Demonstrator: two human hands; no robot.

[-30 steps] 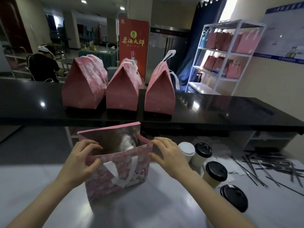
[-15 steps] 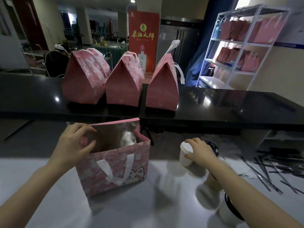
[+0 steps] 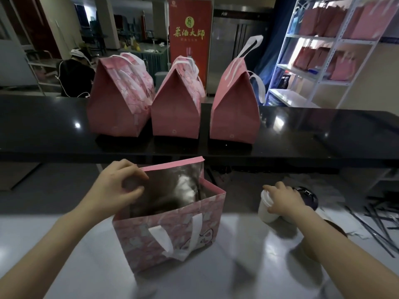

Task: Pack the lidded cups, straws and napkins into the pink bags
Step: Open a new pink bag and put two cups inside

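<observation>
One open pink bag (image 3: pixel 172 234), L hand (image 3: pixel 114 186) pinching its rim; R hand (image 3: pixel 285 201) grips white-lid cup (image 3: pixel 264 209).

Dim hall behind a glossy black counter (image 3: pixel 323 130).
At the right, a white metal shelf rack (image 3: pixel 289 98) stands before a blue curtain (image 3: pixel 278 22). In the middle a red banner (image 3: pixel 190 24) with yellow characters stands beside a steel cabinet (image 3: pixel 226 39). Small light spots shine on the counter and on the grey worktop (image 3: pixel 43 244).

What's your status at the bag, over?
Left hand holds pink bag open at its rim. Right hand grips white-lidded cup. Nothing between cup and bag.
</observation>
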